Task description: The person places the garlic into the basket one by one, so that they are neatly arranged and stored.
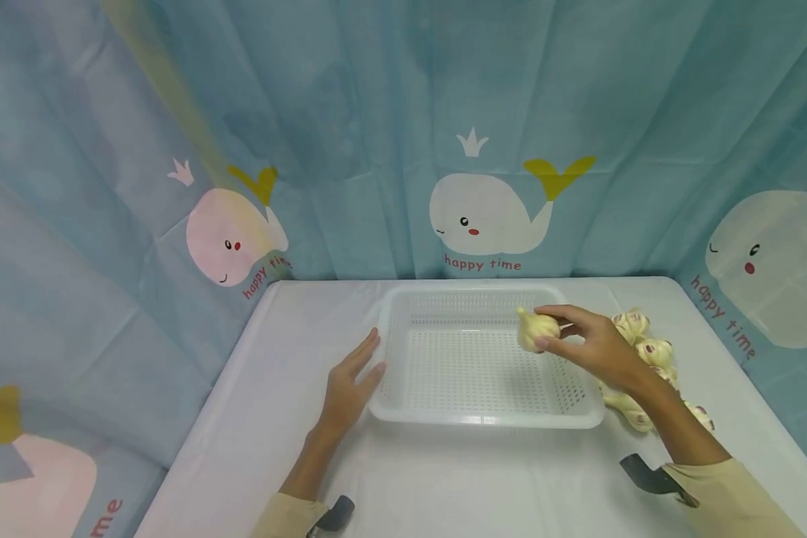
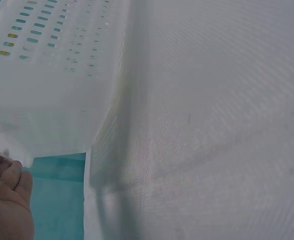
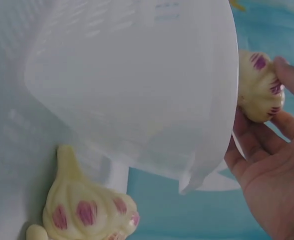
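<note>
A white perforated plastic basket (image 1: 484,420) stands on the table. Over its right part my right hand (image 1: 595,347) holds a garlic bulb (image 1: 536,331) between thumb and fingers. The right wrist view shows this bulb (image 3: 261,87), pale with purple streaks, beyond the basket's rim. My left hand (image 1: 350,385) lies at the basket's left side, its fingers extended by the rim. In the left wrist view part of the left hand (image 2: 9,200) shows beside the basket wall. More garlic bulbs (image 1: 654,351) lie in a pile right of the basket, partly hidden by my right forearm.
A white cloth covers the table (image 1: 255,403). Blue curtains (image 1: 376,134) with whale prints hang behind it and at both sides. One garlic bulb (image 3: 87,210) lies close to the basket's outer wall in the right wrist view.
</note>
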{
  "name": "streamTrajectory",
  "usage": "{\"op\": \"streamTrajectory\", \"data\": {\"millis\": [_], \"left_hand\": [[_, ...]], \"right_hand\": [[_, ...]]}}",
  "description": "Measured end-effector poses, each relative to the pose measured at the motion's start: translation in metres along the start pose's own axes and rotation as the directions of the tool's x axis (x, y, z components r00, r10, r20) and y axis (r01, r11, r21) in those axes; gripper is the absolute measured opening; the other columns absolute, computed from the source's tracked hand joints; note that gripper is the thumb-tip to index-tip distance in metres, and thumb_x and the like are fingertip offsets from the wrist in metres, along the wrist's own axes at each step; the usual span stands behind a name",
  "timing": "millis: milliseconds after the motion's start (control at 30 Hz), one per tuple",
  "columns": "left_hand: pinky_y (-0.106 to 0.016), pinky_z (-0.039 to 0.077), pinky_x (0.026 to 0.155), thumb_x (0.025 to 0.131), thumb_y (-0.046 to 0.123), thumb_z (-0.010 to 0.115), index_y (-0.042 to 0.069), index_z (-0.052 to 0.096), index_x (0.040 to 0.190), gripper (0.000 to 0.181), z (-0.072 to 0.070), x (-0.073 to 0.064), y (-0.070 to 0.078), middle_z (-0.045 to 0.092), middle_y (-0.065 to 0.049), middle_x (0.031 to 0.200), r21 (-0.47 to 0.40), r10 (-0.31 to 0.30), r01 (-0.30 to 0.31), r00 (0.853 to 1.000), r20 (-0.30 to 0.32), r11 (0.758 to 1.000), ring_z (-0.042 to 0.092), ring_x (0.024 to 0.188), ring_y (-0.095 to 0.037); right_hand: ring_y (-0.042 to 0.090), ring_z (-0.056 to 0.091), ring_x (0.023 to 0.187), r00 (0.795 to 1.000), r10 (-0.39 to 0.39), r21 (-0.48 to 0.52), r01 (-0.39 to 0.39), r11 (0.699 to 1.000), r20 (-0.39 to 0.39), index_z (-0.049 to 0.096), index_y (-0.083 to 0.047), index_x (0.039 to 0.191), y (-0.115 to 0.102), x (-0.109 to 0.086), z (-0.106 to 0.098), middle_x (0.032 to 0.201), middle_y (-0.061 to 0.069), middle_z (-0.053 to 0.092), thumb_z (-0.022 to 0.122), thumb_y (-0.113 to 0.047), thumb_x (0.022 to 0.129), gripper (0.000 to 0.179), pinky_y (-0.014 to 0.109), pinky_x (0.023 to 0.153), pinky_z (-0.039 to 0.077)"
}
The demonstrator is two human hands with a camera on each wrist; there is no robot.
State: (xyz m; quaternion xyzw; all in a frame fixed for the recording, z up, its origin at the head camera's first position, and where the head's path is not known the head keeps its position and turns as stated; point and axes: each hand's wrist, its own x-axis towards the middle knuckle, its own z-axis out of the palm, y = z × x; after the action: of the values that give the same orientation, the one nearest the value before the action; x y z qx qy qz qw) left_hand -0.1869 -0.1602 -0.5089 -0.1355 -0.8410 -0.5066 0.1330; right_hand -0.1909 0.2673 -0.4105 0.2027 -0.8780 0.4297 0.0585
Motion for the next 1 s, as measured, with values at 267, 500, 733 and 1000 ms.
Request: {"op": "streamTrajectory", "data": {"millis": [267, 500, 733, 1000], "left_hand": [[-0.037, 0.035, 0.125, 0.105, 0.022, 0.067, 0.014, 0.056, 0.154, 0.051, 0.0, 0.0, 0.0, 0.047, 0.007, 0.164, 0.003, 0.003, -0.003, 1.0, -0.001, 1.0, 0.042, 0.154, -0.021], [-0.036, 0.035, 0.125, 0.105, 0.021, 0.068, 0.016, 0.056, 0.154, 0.051, 0.0, 0.0, 0.001, 0.047, 0.006, 0.164, -0.001, -0.004, 0.004, 1.0, 0.001, 1.0, 0.042, 0.154, -0.018], [-0.034, 0.034, 0.126, 0.105, 0.021, 0.067, 0.017, 0.056, 0.154, 0.051, 0.0, 0.0, 0.001, 0.047, 0.008, 0.164, -0.022, -0.02, 0.02, 1.0, 0.004, 1.0, 0.04, 0.154, -0.011], [-0.034, 0.034, 0.127, 0.105, 0.022, 0.067, 0.018, 0.056, 0.155, 0.051, 0.0, 0.0, 0.002, 0.046, 0.011, 0.164, -0.017, -0.023, 0.023, 1.0, 0.007, 1.0, 0.039, 0.154, -0.011]], "right_hand": [[0.017, 0.068, 0.106, 0.999, -0.008, 0.031, 0.006, 1.0, 0.034, 0.063, -0.01, 0.145, -0.005, 0.011, 0.007, 0.133, 0.003, 0.069, 0.075, -0.024, 0.1, 0.048, 0.021, 0.087, 0.061], [0.021, 0.067, 0.107, 0.999, -0.006, 0.052, 0.004, 0.999, 0.042, 0.063, -0.011, 0.145, -0.007, 0.025, 0.014, 0.133, 0.004, 0.069, 0.075, -0.026, 0.101, 0.048, 0.024, 0.087, 0.062], [0.025, 0.069, 0.107, 0.998, 0.0, 0.086, -0.006, 0.996, 0.069, 0.064, -0.01, 0.144, -0.011, 0.036, 0.022, 0.132, 0.009, 0.068, 0.076, -0.027, 0.1, 0.048, 0.026, 0.083, 0.064], [0.026, 0.07, 0.108, 0.995, 0.012, 0.076, -0.02, 0.997, 0.104, 0.062, -0.012, 0.146, -0.014, 0.051, 0.025, 0.129, 0.008, 0.07, 0.076, -0.032, 0.1, 0.052, 0.026, 0.087, 0.063]]}}
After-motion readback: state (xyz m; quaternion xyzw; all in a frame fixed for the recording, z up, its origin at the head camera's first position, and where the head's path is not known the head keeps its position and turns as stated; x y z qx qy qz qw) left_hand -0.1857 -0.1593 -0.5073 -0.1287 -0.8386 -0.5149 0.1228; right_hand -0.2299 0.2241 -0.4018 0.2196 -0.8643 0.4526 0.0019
